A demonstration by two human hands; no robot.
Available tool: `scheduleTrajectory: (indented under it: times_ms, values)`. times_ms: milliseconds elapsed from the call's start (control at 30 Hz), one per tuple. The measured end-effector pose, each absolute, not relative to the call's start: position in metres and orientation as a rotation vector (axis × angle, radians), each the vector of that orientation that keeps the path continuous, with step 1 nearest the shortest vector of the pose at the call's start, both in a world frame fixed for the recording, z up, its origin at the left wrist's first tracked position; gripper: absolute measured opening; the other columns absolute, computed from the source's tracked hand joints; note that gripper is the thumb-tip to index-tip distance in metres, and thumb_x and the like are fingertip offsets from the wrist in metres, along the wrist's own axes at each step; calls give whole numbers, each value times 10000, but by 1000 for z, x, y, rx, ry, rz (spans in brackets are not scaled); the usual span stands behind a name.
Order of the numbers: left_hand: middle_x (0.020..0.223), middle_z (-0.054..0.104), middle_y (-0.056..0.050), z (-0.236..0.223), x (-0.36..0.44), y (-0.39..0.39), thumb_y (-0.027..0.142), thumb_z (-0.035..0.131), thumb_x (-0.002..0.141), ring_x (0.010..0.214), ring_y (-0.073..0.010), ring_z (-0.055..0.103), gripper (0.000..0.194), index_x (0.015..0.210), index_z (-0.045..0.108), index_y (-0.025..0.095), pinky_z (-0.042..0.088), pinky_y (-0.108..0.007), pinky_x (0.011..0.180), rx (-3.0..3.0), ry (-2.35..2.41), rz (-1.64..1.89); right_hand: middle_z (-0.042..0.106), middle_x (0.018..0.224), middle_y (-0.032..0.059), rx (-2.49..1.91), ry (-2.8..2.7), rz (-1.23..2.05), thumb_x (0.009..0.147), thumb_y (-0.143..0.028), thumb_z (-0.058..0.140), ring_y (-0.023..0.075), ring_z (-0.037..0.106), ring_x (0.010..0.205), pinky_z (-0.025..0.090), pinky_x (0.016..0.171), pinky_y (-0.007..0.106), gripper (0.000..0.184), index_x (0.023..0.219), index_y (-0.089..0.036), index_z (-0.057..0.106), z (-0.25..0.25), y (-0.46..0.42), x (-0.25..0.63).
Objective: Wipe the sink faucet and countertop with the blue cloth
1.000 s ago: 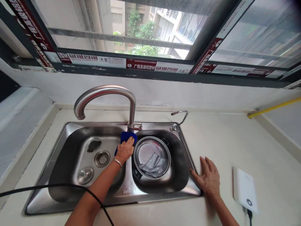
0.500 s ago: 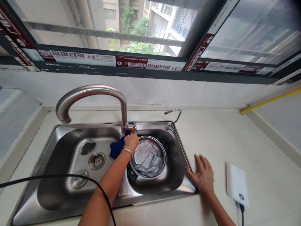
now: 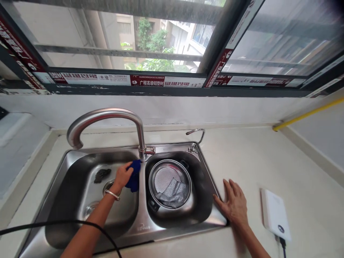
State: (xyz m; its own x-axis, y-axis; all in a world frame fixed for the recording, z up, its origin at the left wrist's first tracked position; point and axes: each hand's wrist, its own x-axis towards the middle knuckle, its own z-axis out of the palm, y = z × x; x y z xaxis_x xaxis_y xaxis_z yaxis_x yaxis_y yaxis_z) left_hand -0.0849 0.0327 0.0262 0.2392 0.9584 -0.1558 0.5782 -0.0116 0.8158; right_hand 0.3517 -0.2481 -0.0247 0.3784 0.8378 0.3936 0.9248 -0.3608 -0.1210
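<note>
Left hand (image 3: 124,175): closed on a crumpled dark blue cleaning cloth (image 3: 134,171), pressing it against the inner wall of the left basin of the stainless-steel double sink (image 3: 172,224), just below the base of the curved brushed-steel tap (image 3: 107,120). A thin silver bangle (image 3: 112,194) is sitting at the wrist.

Right hand (image 3: 234,202): lying flat with fingers spread apart, holding nothing, palm down on the pale tabletop (image 3: 247,154), thumb touching the sink's right rim.

Progress, as judged: the wiping is under way. The steel above the cloth and the divider beside it are looking bright; a dark smudge (image 3: 101,175) to the left of the left hand is remaining on the basin floor, possibly residue, though the view is too small to tell.

Nearby: a round steel strainer basket (image 3: 169,177) holding a grey folded rag (image 3: 174,194), sitting in the right basin. A white flat device (image 3: 275,219) with a cable, lying to the right of the right hand.
</note>
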Motion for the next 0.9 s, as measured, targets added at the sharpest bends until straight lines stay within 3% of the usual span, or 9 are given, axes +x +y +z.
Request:
scheduleTrajectory:
  times_ms: [67, 200, 333, 433, 533, 600, 700, 800, 900]
  values:
    - [1054, 725, -124, 28, -100, 48, 400, 418, 732, 897, -257, 669, 579, 1154, 657, 84, 549, -396, 883, 1482, 1432, 767, 417, 1512, 181, -2338, -1533, -380, 864, -690, 453, 399, 398, 1363, 392, 1085, 595, 798, 1472, -176, 405, -25, -248, 351]
    - [1259, 650, -126, 33, -88, 81, 570, 323, 800, 1148, -234, 609, 707, 1248, 575, 85, 496, -355, 1038, 1212, 1340, 1086, 422, 1505, 188, -2340, -1550, -387, 868, -699, 435, 407, 396, 1365, 388, 1087, 605, 803, 1471, -169, 410, -26, -248, 352]
    - [1048, 711, -119, 31, -47, 102, 723, 225, 855, 1018, -222, 650, 778, 1126, 648, 128, 532, -365, 971, 1255, 1183, 1050, 424, 1504, 191, -2330, -1572, -387, 865, -710, 433, 409, 403, 1365, 391, 1088, 608, 819, 1480, -170, 400, -27, -249, 354]
    - [892, 716, -108, 24, -31, 114, 648, 354, 884, 928, -237, 659, 608, 996, 675, 144, 527, -385, 959, 1440, 1168, 876, 417, 1514, 185, -2342, -1567, -374, 863, -709, 441, 408, 398, 1372, 385, 1094, 612, 819, 1487, -181, 393, -26, -249, 355]
    - [884, 714, -109, 21, -31, 128, 416, 448, 887, 932, -267, 655, 331, 887, 658, 161, 489, -431, 1010, 1677, 1215, 677, 411, 1521, 180, -2359, -1557, -359, 861, -709, 450, 403, 387, 1383, 371, 1109, 611, 822, 1490, -183, 390, -24, -249, 354]
    - [904, 711, -135, 22, -35, 136, 322, 435, 886, 941, -290, 658, 278, 864, 653, 150, 473, -463, 1027, 1812, 1236, 547, 406, 1526, 175, -2360, -1548, -350, 857, -713, 452, 397, 386, 1385, 363, 1117, 610, 830, 1494, -185, 386, -23, -249, 353]
    - [992, 701, -209, 22, -39, 137, 283, 400, 909, 1000, -343, 657, 329, 992, 660, 100, 455, -527, 1039, 1953, 1279, 407, 404, 1530, 162, -2360, -1532, -339, 856, -714, 451, 387, 391, 1382, 363, 1119, 604, 823, 1493, -196, 390, -23, -250, 352]
    - [1037, 683, -264, 14, -40, 121, 341, 238, 968, 1040, -390, 651, 513, 1170, 616, 58, 449, -604, 1019, 2003, 1376, 357, 411, 1525, 162, -2365, -1517, -330, 853, -708, 462, 385, 393, 1382, 367, 1121, 594, 816, 1483, -194, 407, -23, -250, 353]
    - [1214, 640, -250, 0, -41, 95, 374, 103, 983, 1183, -344, 608, 620, 1350, 498, 67, 446, -542, 1076, 1999, 1440, 413, 416, 1521, 169, -2359, -1513, -334, 847, -708, 469, 393, 389, 1384, 364, 1122, 598, 822, 1481, -188, 412, -24, -250, 353]
